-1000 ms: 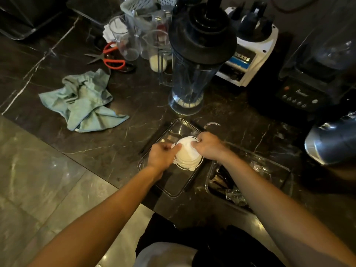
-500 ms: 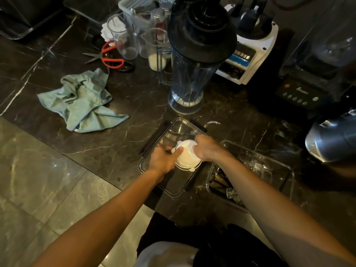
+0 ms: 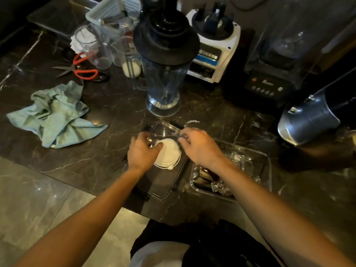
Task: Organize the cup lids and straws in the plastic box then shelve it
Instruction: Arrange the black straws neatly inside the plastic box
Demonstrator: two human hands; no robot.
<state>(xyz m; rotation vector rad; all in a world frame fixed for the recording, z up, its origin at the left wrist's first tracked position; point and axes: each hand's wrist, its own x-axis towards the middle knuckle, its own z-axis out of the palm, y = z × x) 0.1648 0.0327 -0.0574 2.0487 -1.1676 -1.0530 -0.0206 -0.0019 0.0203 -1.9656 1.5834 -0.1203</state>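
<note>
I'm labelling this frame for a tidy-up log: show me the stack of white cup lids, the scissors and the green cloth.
stack of white cup lids (image 3: 168, 153), head view, domed top of the stack
scissors (image 3: 85, 73), head view, red handle loop
green cloth (image 3: 57, 116), head view, crumpled middle

Head view. Dark marble counter (image 3: 107, 143), near centre: a shallow clear plastic lid-like tray (image 3: 163, 187) bearing a stack of white round cup lids (image 3: 168, 154). Left hand (image 3: 141, 151) curls against the stack's left edge; right hand (image 3: 198, 144) pinches at its far right side. Right: clear plastic box (image 3: 264, 166) holding wrapped straws (image 3: 215, 185). Far: black-lidded clear blender jar (image 3: 165, 74). Left: crumpled pale-green cloth (image 3: 55, 116), red-handled scissors (image 3: 82, 71).
</note>
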